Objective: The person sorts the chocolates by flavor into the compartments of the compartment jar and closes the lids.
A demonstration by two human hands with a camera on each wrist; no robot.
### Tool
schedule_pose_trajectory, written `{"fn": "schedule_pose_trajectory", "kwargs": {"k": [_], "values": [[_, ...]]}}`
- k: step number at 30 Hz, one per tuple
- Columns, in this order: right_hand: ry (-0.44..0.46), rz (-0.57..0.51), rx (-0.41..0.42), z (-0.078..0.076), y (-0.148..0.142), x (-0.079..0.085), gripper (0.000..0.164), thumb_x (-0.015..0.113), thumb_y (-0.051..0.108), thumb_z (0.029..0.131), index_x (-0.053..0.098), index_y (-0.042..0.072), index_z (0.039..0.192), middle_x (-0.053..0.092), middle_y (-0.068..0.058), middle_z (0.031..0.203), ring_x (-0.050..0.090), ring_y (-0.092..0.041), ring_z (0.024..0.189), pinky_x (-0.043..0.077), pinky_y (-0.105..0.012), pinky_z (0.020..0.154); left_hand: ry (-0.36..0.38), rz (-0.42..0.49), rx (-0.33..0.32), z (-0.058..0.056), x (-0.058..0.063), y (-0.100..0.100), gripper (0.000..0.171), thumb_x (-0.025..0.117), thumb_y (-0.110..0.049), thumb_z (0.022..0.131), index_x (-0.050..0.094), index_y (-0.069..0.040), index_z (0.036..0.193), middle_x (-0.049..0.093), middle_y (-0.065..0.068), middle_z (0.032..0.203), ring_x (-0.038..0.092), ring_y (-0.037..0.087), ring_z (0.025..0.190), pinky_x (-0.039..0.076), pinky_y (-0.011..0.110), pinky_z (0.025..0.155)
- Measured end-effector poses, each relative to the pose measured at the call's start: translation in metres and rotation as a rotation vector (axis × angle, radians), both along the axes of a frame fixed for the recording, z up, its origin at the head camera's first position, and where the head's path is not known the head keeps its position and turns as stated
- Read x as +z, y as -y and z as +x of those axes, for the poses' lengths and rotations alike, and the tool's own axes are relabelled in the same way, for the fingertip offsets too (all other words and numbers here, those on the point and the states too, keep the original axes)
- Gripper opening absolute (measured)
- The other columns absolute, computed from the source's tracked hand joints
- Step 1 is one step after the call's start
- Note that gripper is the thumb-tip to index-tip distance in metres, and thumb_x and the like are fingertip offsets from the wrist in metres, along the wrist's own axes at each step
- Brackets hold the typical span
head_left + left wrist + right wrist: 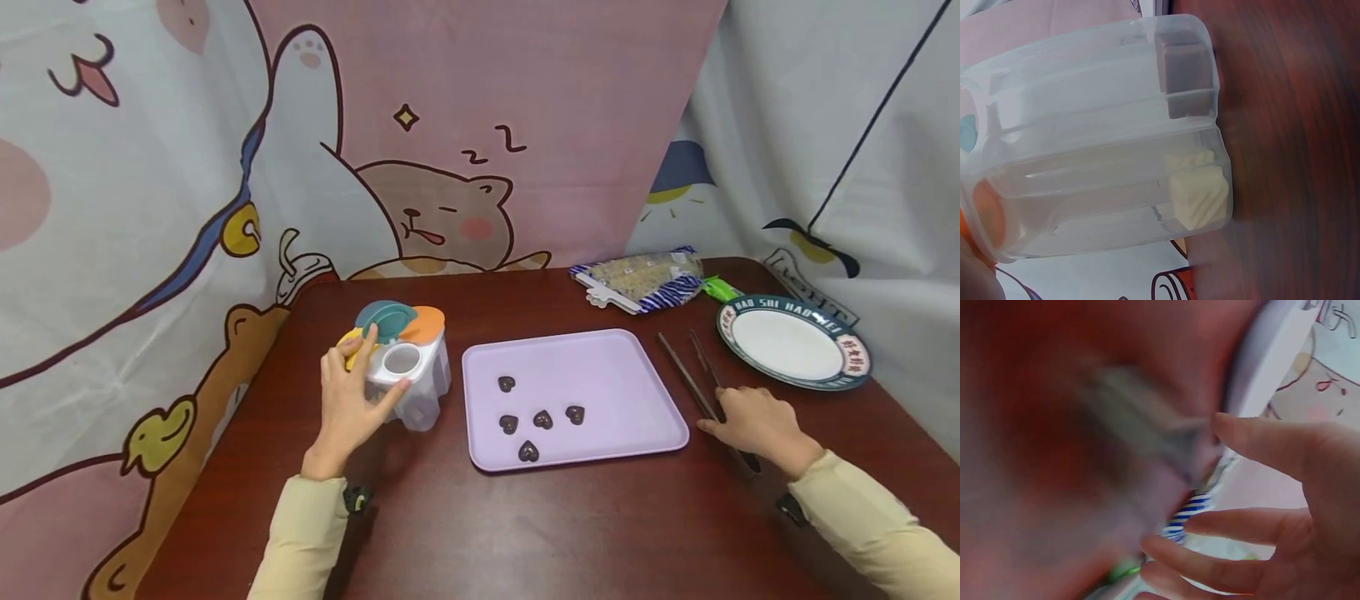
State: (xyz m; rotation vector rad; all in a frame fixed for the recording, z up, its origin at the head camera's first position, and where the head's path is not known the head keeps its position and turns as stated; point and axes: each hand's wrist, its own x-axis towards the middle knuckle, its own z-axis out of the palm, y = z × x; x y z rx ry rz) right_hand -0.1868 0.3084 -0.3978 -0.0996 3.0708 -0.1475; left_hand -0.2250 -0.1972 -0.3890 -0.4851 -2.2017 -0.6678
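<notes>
My left hand (347, 404) is at a clear compartment container (420, 404) with a white top and coloured flip lids. Its index fingertip touches the raised teal lid (390, 321), and the thumb stretches beside the uncovered round opening. In the left wrist view, cream-coloured ridged pieces (1199, 197) and brown pieces (1186, 75) lie at the bottom of separate compartments. On the right, my right hand (761, 425) is over metal tongs (686, 371) lying on the table. Its thumb and fingers are spread about the tongs, which look blurred in the right wrist view.
Between the hands lies a lilac tray (630, 383) with several dark heart-shaped chocolates (543, 419). A white plate (787, 346) with a green patterned rim sits at the right. Behind the tray lies a striped bag (641, 279) with a white clip, near a bright green packet (722, 289).
</notes>
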Motion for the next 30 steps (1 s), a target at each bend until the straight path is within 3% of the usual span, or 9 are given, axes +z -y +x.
{"fn": "schedule_pose_trajectory", "kwargs": {"k": [3, 7, 14, 17, 23, 30], "values": [[-0.092, -0.016, 0.059, -0.014, 0.023, 0.010, 0.062, 0.066, 0.040, 0.073, 0.056, -0.009, 0.110, 0.057, -0.027, 0.088, 0.051, -0.039, 0.078, 0.041, -0.043, 0.048, -0.009, 0.008, 0.002, 0.000, 0.001, 0.001, 0.081, 0.045, -0.070, 0.073, 0.037, -0.019, 0.136, 0.040, 0.024, 0.115, 0.037, 0.037, 0.102, 0.028, 0.045, 0.082], [-0.205, -0.071, 0.150, -0.027, 0.063, 0.025, 0.067, 0.066, 0.037, 0.075, 0.048, -0.005, 0.123, 0.056, -0.030, 0.100, 0.051, -0.043, 0.089, 0.043, -0.048, 0.059, 0.027, 0.007, -0.008, -0.001, 0.002, 0.000, 0.081, 0.049, -0.068, 0.073, 0.035, -0.021, 0.137, 0.039, 0.023, 0.116, 0.035, 0.037, 0.105, 0.029, 0.045, 0.084], [-0.343, -0.184, 0.332, -0.041, 0.138, 0.037, 0.071, 0.066, 0.037, 0.076, 0.041, 0.002, 0.132, 0.056, -0.026, 0.110, 0.052, -0.040, 0.100, 0.042, -0.050, 0.077, 0.090, 0.034, -0.025, 0.001, 0.001, 0.000, 0.084, 0.072, -0.041, 0.066, 0.033, -0.024, 0.138, 0.038, 0.020, 0.120, 0.032, 0.034, 0.111, 0.030, 0.046, 0.086], [-0.366, -0.287, 0.430, -0.049, 0.167, 0.042, 0.072, 0.066, 0.038, 0.075, 0.039, 0.003, 0.133, 0.054, -0.024, 0.116, 0.049, -0.037, 0.106, 0.038, -0.048, 0.089, 0.087, 0.035, -0.033, 0.002, 0.001, 0.000, 0.083, 0.072, -0.042, 0.066, 0.034, -0.023, 0.138, 0.038, 0.021, 0.120, 0.032, 0.034, 0.111, 0.030, 0.046, 0.086], [-0.305, -0.465, 0.589, -0.066, 0.230, 0.055, 0.087, 0.065, 0.045, 0.075, 0.019, 0.015, 0.143, 0.038, -0.014, 0.138, 0.034, -0.029, 0.126, 0.029, -0.044, 0.102, 0.049, 0.027, -0.039, 0.000, 0.002, 0.000, 0.080, 0.054, -0.064, 0.073, 0.034, -0.021, 0.137, 0.038, 0.023, 0.118, 0.033, 0.036, 0.108, 0.030, 0.045, 0.085], [-0.323, -0.500, 0.758, -0.074, 0.285, 0.054, 0.099, 0.068, 0.048, 0.071, 0.009, 0.016, 0.144, 0.027, -0.007, 0.145, 0.028, -0.028, 0.131, 0.027, -0.046, 0.103, 0.069, 0.021, -0.034, 0.001, 0.000, 0.001, 0.081, 0.051, -0.066, 0.073, 0.033, -0.022, 0.138, 0.036, 0.022, 0.120, 0.033, 0.036, 0.109, 0.031, 0.045, 0.084]]}}
